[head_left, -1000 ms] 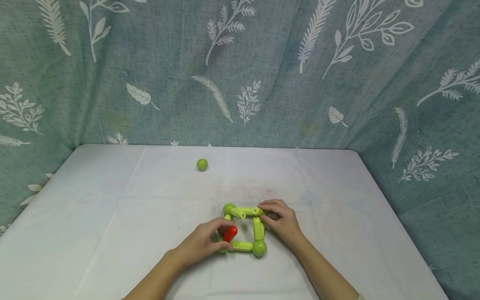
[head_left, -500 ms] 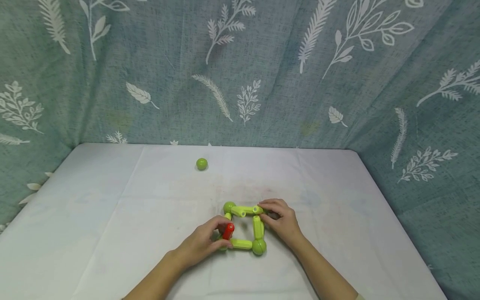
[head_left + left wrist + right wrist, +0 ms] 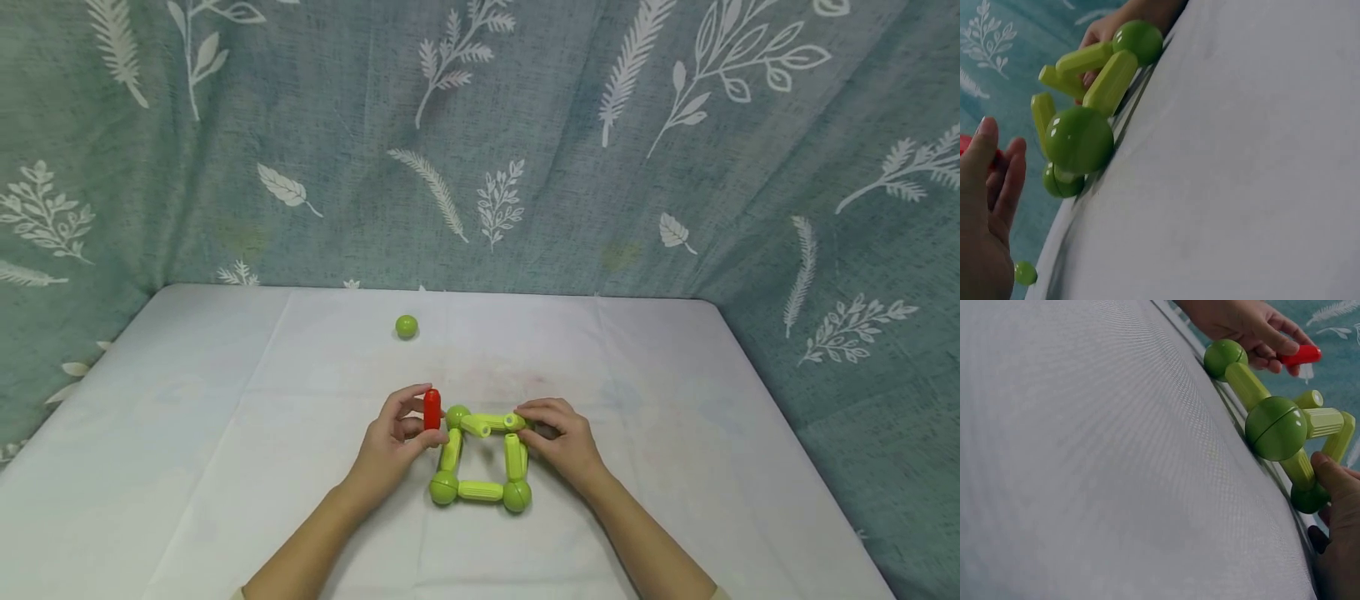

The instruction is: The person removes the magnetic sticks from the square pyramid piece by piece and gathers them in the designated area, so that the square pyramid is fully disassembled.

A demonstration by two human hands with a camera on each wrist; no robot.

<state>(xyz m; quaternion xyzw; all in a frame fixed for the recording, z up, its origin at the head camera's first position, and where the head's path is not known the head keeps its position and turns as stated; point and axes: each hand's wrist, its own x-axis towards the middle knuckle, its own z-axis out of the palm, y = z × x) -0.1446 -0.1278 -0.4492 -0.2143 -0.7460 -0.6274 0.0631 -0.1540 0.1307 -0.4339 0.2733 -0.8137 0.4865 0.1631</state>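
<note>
A square frame of yellow-green rods [image 3: 481,491] and green balls [image 3: 517,496] lies on the white cloth, with short rods rising from some of its corners. Upright beside its far left corner is a red rod [image 3: 432,410], pinched between the thumb and fingers of my left hand [image 3: 386,442]. It appears a small distance off the frame; the right wrist view also shows the red rod [image 3: 1302,355] clear of the green parts. At the far right corner, the thumb and fingers of my right hand [image 3: 567,437] hold the frame, hiding most of the ball there.
A loose green ball [image 3: 407,327] sits farther back on the white-covered table [image 3: 300,467]. Beyond the table's far edge hangs a green curtain [image 3: 345,167] with white leaf patterns, which also runs along the sides.
My left hand has lifted away from the near left corner and moved toward the far left one, carrying the red rod, now more upright. My right hand stays at its corner.
</note>
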